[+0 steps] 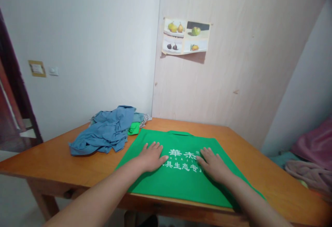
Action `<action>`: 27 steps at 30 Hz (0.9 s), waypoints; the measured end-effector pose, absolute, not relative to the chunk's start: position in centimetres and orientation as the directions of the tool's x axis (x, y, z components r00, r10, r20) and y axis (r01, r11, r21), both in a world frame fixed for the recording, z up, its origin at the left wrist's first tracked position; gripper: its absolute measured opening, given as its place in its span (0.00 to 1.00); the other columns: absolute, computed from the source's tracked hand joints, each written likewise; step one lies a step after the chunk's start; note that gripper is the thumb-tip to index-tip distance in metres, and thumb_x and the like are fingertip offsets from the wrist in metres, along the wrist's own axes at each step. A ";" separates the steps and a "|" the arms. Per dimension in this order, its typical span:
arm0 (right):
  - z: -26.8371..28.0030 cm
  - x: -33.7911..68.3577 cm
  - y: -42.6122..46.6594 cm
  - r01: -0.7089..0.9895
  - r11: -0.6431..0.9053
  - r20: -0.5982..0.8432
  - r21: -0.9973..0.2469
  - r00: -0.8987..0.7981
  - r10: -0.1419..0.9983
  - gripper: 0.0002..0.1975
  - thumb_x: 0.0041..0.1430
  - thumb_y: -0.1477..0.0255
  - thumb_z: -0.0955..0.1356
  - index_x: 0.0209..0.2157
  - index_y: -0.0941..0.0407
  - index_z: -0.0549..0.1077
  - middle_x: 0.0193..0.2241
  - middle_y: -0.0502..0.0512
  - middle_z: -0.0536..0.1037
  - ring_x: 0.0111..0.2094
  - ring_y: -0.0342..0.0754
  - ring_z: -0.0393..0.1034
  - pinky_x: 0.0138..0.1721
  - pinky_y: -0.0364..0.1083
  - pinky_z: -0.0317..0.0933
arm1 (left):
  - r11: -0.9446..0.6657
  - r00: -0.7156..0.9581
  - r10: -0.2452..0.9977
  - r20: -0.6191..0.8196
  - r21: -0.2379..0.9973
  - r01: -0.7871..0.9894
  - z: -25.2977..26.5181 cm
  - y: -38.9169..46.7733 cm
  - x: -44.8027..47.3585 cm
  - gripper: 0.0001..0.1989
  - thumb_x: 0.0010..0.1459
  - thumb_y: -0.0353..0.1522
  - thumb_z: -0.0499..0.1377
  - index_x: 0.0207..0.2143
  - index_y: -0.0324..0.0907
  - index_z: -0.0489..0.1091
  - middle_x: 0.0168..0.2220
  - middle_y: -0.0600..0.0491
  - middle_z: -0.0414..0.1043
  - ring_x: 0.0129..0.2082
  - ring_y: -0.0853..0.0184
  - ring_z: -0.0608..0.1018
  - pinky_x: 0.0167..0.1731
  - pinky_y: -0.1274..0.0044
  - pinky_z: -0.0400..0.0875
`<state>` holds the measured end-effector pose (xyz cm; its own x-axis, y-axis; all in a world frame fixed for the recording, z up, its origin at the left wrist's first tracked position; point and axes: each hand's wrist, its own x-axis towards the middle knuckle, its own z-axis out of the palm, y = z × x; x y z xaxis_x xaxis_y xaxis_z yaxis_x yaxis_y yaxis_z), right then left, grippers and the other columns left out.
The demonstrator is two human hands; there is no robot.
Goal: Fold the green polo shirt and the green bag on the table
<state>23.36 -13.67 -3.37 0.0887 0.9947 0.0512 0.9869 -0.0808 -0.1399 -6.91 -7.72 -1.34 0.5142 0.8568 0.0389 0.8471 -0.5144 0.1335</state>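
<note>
A flat green fabric piece (178, 185) with white printed characters lies spread over the front middle of the table. A small folded strip shows at its far edge; whether it is a bag or a garment I cannot tell. My left hand (153, 158) rests palm down on its left part, fingers spread, with the thumb beside the print. On the right part, my right hand (214, 164) also lies flat with fingers apart, covering some of the lettering. Neither hand grips anything.
A crumpled heap of blue clothing (109, 130) sits at the back left of the wooden table (64, 166), with a bright green cloth (134, 128) beside it. Fruit pictures (185, 36) hang on the wall. Pink bedding (315, 144) is beyond the right edge.
</note>
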 end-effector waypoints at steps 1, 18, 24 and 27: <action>-3.1 21.9 -12.9 0.984 -0.017 0.053 -0.177 0.027 0.998 0.39 0.65 0.48 0.51 0.67 0.59 0.56 0.69 0.59 0.49 0.70 0.57 0.36 0.66 0.61 0.37 | -0.558 0.556 0.829 0.057 0.145 0.817 -1.3 -7.1 -5.8 0.37 0.65 0.53 0.41 0.66 0.39 0.56 0.69 0.40 0.48 0.69 0.50 0.50 0.63 0.52 0.45; -4.5 26.7 -6.3 0.978 -0.171 -0.004 -0.117 0.172 0.985 0.39 0.66 0.48 0.49 0.69 0.58 0.50 0.69 0.57 0.48 0.70 0.55 0.35 0.66 0.61 0.33 | -0.546 0.550 0.835 0.030 0.184 0.818 -3.3 -1.1 -4.1 0.45 0.61 0.61 0.37 0.69 0.41 0.48 0.70 0.45 0.40 0.70 0.53 0.44 0.65 0.55 0.40; -4.3 28.6 -6.1 0.947 -0.315 0.031 -0.060 0.317 0.948 0.37 0.66 0.50 0.51 0.67 0.58 0.55 0.68 0.61 0.51 0.69 0.59 0.40 0.64 0.67 0.32 | -0.498 0.502 0.865 0.014 0.145 0.855 -2.1 0.5 -6.0 0.43 0.61 0.58 0.42 0.67 0.39 0.55 0.69 0.41 0.47 0.68 0.51 0.52 0.63 0.58 0.50; -3.5 27.5 -5.2 0.961 -0.267 0.078 -0.079 0.273 0.959 0.34 0.66 0.52 0.54 0.62 0.60 0.63 0.66 0.65 0.58 0.67 0.61 0.46 0.64 0.63 0.37 | -0.480 0.483 0.876 0.007 0.132 0.867 -0.7 1.2 -5.4 0.35 0.59 0.55 0.49 0.56 0.40 0.69 0.60 0.38 0.66 0.58 0.47 0.70 0.53 0.61 0.66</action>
<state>27.52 -5.22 -3.53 0.2725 0.9590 0.0783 0.9606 -0.2665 -0.0788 -5.41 1.25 -0.71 0.4831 0.8755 0.0074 0.8674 -0.4798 0.1321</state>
